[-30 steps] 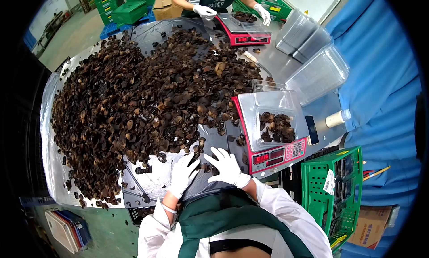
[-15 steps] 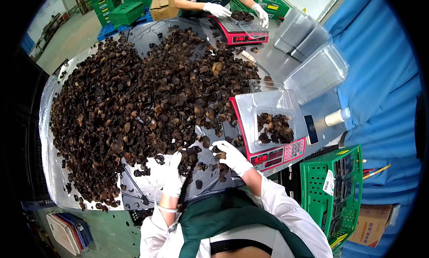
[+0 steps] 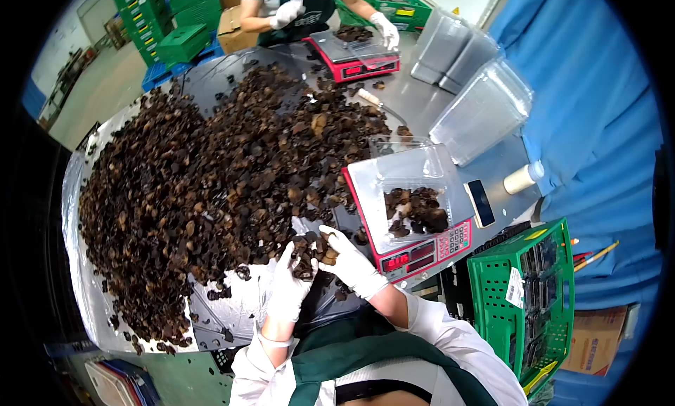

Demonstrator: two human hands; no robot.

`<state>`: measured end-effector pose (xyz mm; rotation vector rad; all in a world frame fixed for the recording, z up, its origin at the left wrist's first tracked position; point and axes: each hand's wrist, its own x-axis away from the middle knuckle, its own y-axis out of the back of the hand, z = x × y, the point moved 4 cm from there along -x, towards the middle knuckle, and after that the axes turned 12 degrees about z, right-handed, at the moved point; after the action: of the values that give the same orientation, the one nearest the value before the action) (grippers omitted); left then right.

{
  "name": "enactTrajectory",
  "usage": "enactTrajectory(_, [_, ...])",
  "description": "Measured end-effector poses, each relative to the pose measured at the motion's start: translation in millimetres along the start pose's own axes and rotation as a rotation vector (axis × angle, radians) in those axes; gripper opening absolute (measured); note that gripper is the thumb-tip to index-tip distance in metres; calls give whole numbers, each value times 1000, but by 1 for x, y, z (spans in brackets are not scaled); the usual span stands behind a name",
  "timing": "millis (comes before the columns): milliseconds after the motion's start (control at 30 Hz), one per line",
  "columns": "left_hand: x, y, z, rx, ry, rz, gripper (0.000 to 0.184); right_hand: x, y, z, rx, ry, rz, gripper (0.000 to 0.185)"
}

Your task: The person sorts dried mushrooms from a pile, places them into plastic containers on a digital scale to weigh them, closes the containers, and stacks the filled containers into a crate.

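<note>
Heap of dark pieces [image 3: 211, 174] spread over desk [image 3: 429, 103]. Left hand [image 3: 288, 288] and right hand [image 3: 349, 264], both gloved, grip a small clump [image 3: 313, 252] between them, at the heap's near edge. Right of them: red scale [image 3: 457, 238] bearing clear box [image 3: 416, 195], dark pieces inside; then phone [image 3: 480, 203]; white bottle [image 3: 523, 178].

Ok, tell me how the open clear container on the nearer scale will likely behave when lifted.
The clear container looks thin-walled, so it should be light and probably flex if pinched by one side. The dark pieces lie loose in it with gaps between them, so they may slide if it tilts.
</note>
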<state>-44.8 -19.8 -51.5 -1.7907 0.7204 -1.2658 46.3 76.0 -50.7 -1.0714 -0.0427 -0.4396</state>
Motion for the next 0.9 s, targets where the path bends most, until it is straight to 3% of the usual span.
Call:
enactTrajectory(33, [-1,-6,1,-42,-17,-52,27,7,-13,12,164,36,-79,44])
enactTrajectory(100, [-14,-16,8,-78,14,-20,27,13,-20,29,355,81,-12,55])
enactTrajectory(133, [-17,-28,15,-70,42,14,28,15,-22,41,646,256,-60,62])
enactTrajectory(233, [-21,-80,36,-60,112,108,31,38,-31,99,1074,475,-132,62])
enactTrajectory(267, [-22,-100,44,-114,110,149,31,41,-15,109,1001,550,-221,56])
enactTrajectory(300, [-26,-115,53,-167,105,187,31,53,-22,129,791,420,-245,49])
enactTrajectory(467, [-61,-146,99,-288,188,345,39,79,13,188,785,524,-202,44])
enactTrajectory(567, [-77,-149,115,-390,90,392,36,93,29,206,878,543,-238,44])
enactTrajectory(633, [-96,-138,119,-686,-179,428,34,99,31,216,1316,554,-292,43])
enactTrajectory(667, [-103,-134,118,-1010,-256,488,32,101,34,218,1309,548,-294,43])
enactTrajectory(700, [-102,-134,119,-1013,-253,482,32,102,34,220,1433,571,-252,42])
enactTrajectory(767, [-96,-141,122,-1458,-353,456,27,103,31,222,1683,616,-152,39])
enactTrajectory(800, [-92,-148,123,-1692,-535,482,23,103,33,223,1746,614,-88,36])
enactTrajectory(900, [-72,-158,122,-1747,-657,501,26,112,41,236,1531,626,-67,33])
